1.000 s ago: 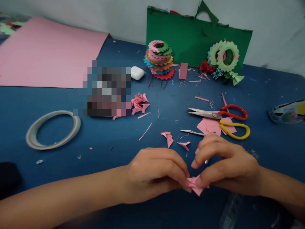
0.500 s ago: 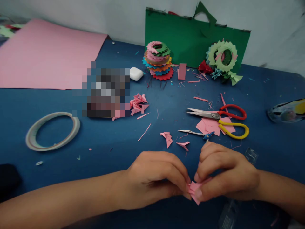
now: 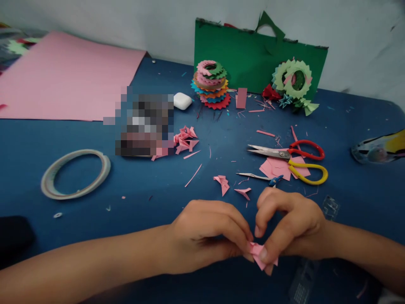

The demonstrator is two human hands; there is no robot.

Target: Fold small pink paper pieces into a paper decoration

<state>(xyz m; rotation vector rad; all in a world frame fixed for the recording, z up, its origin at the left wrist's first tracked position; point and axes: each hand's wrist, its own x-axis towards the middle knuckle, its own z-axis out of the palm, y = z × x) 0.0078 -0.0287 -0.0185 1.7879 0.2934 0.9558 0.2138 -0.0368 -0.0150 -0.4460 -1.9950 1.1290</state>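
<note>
Low in the middle of the view, my left hand (image 3: pixel 210 232) pinches one end of a small folded pink paper piece (image 3: pixel 258 258). My right hand (image 3: pixel 292 226) grips the other end between thumb and a finger, its index finger lifted and curved above. Part of the paper is hidden behind the fingertips. Just beyond my hands lie a pleated pink paper piece (image 3: pixel 222 185) and a single folded pink paper (image 3: pixel 243 193). Slim tweezers or small pointed scissors (image 3: pixel 253 175) with a blue end rest past my right hand; I cannot make out which.
Scissors (image 3: pixel 281 153) with red and yellow handles lie on pink paper squares (image 3: pixel 274 168). A tape roll (image 3: pixel 46 185) is at left, below a large pink sheet (image 3: pixel 72 80). Stacked paper rings (image 3: pixel 211 86) and a green board (image 3: pixel 236 55) stand behind. A ruler (image 3: pixel 303 280) lies under my right arm.
My right index finger has lifted off the folded paper, and my right thumb has shifted on it. More of the paper's right side shows. The camera view has tilted slightly.
</note>
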